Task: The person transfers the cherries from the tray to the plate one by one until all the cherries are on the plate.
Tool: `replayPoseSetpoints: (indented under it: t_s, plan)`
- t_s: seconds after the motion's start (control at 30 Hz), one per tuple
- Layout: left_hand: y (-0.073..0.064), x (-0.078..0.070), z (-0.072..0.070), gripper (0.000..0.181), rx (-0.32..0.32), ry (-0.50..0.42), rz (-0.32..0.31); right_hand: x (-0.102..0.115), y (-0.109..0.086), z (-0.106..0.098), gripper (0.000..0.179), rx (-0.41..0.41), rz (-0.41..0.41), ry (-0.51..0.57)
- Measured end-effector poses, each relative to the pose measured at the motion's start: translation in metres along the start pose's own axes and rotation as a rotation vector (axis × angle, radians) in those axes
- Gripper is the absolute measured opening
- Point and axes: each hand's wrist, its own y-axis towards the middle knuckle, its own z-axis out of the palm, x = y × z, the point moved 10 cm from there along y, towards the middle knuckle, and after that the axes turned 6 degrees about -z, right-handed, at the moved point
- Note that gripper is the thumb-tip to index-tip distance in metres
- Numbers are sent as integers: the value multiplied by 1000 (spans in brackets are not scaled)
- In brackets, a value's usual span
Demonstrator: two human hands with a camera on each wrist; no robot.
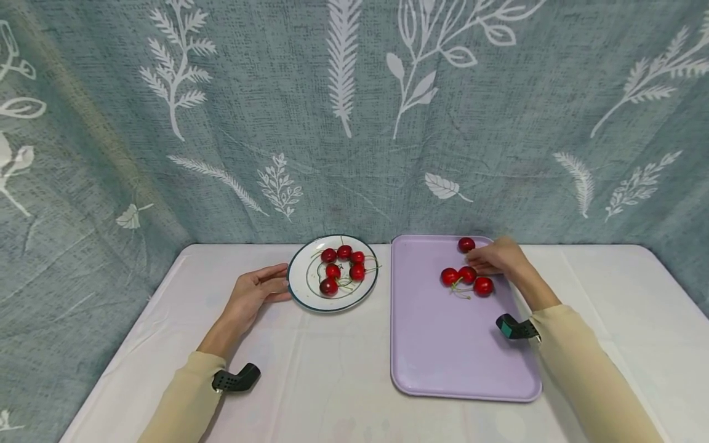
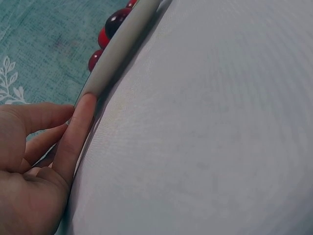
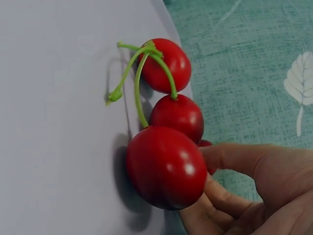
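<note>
In the head view, a white plate (image 1: 301, 277) with a dark blue rim bears several red cherries (image 1: 329, 287). My left hand (image 1: 256, 292) rests its nearly straight fingers against the left rim; the left wrist view shows the thumb (image 2: 78, 134) touching the plate's outer side (image 2: 110, 66). On the lilac tray (image 1: 443, 351), my right hand (image 1: 495, 255) has its thumb and fingertips together at a cherry (image 1: 466, 245) near the far edge, seemingly pinching it by its stem side. That cherry is mostly hidden behind the thumb in the right wrist view. Three stemmed cherries (image 3: 166, 166) lie beside the hand.
A white cloth (image 1: 332, 369) covers the table. Behind plate and tray hangs a grey-green curtain (image 1: 310, 123) with white leaf prints, close to their far edges. The tray's raised rim (image 1: 391, 320) stands just right of the plate.
</note>
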Motion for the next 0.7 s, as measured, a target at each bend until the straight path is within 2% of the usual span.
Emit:
replayPoseSetpoints:
  t_s: [0.17,0.37,0.43,0.57,0.7]
  plan:
    - [-1,0,-1,53,-4,1,-10,7,-1,-4,33,-9,-41,41]
    - [-1,0,-2,52,-3,0,-10,26,-5,1,47,57,-132,133]
    - [-1,0,-2,52,-4,2,-8,34,-8,6,48,82,-150,186]
    - [0,0,-2,52,-3,11,-3,44,-14,22,48,122,-128,275]
    - [0,0,-1,52,3,5,-4,51,-18,45,47,183,-125,291]
